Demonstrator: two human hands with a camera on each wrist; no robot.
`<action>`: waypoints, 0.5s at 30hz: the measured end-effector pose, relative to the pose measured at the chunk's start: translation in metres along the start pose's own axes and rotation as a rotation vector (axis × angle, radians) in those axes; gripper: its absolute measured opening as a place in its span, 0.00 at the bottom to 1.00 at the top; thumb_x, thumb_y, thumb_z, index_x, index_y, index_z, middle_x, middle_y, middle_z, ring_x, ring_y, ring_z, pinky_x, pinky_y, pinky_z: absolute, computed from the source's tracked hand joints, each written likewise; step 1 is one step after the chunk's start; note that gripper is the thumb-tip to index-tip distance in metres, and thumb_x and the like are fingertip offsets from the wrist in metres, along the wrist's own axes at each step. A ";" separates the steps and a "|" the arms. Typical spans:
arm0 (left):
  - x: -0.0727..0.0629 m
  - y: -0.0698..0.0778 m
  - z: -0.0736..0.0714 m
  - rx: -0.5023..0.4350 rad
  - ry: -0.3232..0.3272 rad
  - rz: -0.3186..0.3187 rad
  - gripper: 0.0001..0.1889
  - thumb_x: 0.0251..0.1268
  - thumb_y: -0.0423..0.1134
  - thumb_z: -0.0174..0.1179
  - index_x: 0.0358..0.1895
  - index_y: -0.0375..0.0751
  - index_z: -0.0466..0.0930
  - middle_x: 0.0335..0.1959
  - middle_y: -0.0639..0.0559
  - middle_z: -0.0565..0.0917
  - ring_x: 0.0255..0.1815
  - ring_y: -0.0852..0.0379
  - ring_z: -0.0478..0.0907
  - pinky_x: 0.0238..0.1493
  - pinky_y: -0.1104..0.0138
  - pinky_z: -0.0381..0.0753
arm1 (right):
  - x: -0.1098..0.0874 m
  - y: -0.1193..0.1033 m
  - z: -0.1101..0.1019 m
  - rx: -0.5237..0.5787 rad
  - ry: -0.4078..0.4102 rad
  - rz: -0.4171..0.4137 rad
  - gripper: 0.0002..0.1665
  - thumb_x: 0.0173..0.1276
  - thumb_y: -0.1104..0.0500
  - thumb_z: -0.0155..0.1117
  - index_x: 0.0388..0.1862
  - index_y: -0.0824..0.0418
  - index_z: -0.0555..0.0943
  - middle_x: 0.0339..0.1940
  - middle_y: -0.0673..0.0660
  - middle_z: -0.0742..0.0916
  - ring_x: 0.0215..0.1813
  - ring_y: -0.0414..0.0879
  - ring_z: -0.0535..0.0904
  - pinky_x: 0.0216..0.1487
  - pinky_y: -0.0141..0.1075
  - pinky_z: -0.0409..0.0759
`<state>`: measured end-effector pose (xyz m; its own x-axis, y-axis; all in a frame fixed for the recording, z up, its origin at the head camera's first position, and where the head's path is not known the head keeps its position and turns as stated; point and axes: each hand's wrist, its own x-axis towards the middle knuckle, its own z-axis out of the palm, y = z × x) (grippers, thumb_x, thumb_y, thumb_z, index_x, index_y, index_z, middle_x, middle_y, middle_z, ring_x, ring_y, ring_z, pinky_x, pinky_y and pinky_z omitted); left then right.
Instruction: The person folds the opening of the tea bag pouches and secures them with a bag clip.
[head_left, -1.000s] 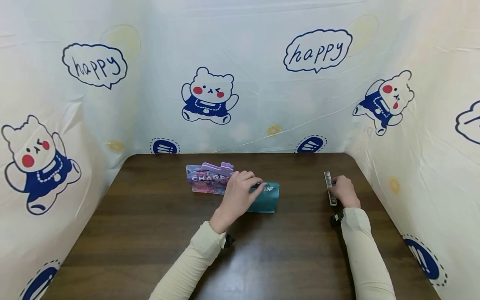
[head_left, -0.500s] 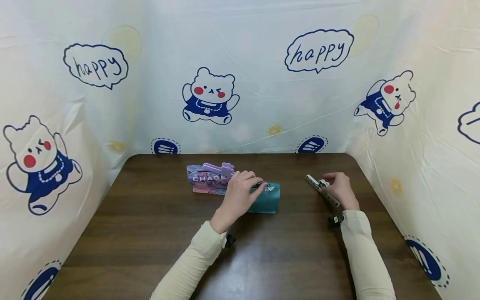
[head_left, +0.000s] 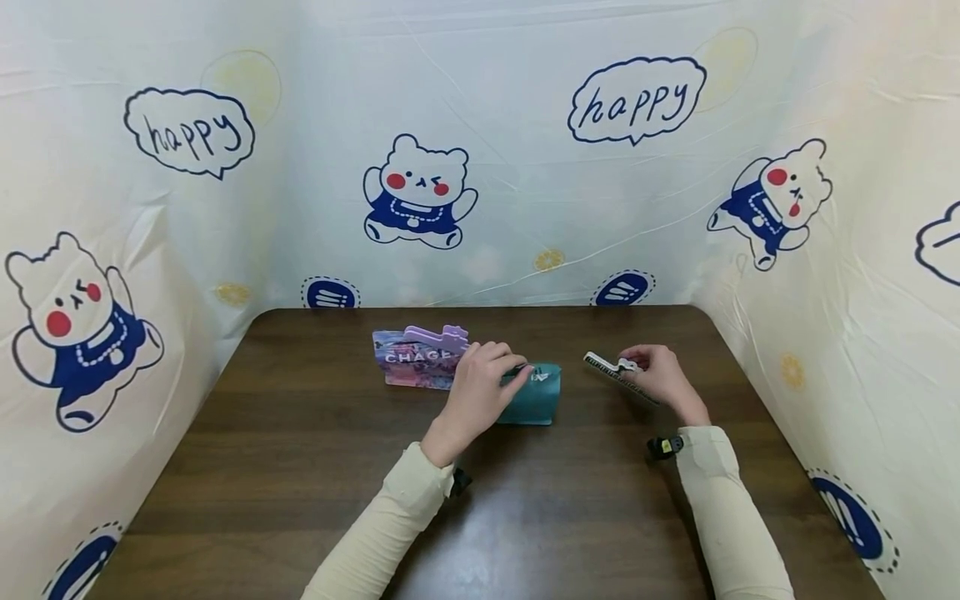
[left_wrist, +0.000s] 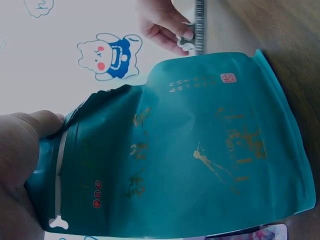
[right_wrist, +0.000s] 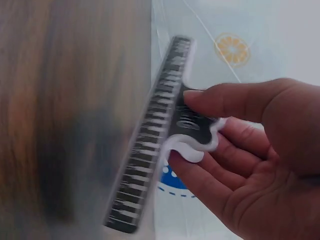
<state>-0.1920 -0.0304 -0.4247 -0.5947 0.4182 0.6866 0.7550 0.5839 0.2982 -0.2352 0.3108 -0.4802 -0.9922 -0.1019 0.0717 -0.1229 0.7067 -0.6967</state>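
My left hand (head_left: 480, 392) pinches the folded top edge of a teal pouch (head_left: 536, 400) that stands on the table. In the left wrist view the pouch's gold-lettered front (left_wrist: 200, 145) fills most of the picture, with the thumb (left_wrist: 47, 121) at its top edge. Right of the pouch, my right hand (head_left: 663, 375) holds a long bag clip (head_left: 607, 365) by its handle. Black and white piano keys run along the clip's bar (right_wrist: 145, 150). In the right wrist view the thumb presses one handle tab and the fingers lie behind the other.
Behind and left of the teal pouch stands a purple-pink pouch (head_left: 420, 369), with a lilac bag clip (head_left: 438, 337) across its top. The brown wooden table (head_left: 300, 467) meets a printed white curtain (head_left: 510, 208) at its back and sides.
My right hand has lifted the piano-key clip off the table, turned it and moved it left toward the teal pouch. The left hand and both pouches have stayed in place.
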 end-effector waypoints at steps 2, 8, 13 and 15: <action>0.000 0.000 -0.001 -0.001 -0.003 -0.001 0.05 0.61 0.38 0.74 0.37 0.43 0.91 0.30 0.54 0.85 0.31 0.57 0.77 0.35 0.65 0.71 | -0.001 -0.002 0.001 0.014 -0.027 0.007 0.14 0.63 0.70 0.69 0.48 0.72 0.85 0.41 0.65 0.88 0.40 0.52 0.82 0.41 0.37 0.80; -0.001 0.002 -0.002 0.002 -0.002 0.003 0.05 0.62 0.38 0.73 0.37 0.42 0.91 0.30 0.53 0.85 0.30 0.57 0.77 0.35 0.64 0.71 | -0.004 -0.009 0.004 0.045 -0.085 0.027 0.15 0.65 0.65 0.71 0.51 0.68 0.85 0.44 0.64 0.88 0.43 0.52 0.83 0.47 0.43 0.83; -0.002 0.002 -0.002 -0.007 -0.007 0.001 0.05 0.63 0.38 0.72 0.38 0.42 0.92 0.30 0.53 0.84 0.31 0.57 0.77 0.36 0.64 0.71 | -0.006 -0.015 0.005 0.065 -0.081 -0.006 0.17 0.66 0.63 0.72 0.53 0.66 0.86 0.46 0.63 0.89 0.44 0.53 0.85 0.49 0.47 0.84; -0.002 0.001 -0.002 -0.011 -0.011 -0.001 0.05 0.63 0.38 0.72 0.38 0.42 0.92 0.30 0.53 0.84 0.31 0.57 0.77 0.36 0.64 0.71 | -0.007 -0.018 0.006 0.071 -0.079 -0.029 0.17 0.66 0.64 0.72 0.54 0.66 0.86 0.47 0.63 0.89 0.44 0.52 0.85 0.49 0.47 0.85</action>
<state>-0.1890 -0.0321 -0.4242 -0.5980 0.4256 0.6792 0.7577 0.5766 0.3058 -0.2259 0.2944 -0.4724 -0.9833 -0.1783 0.0375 -0.1466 0.6515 -0.7444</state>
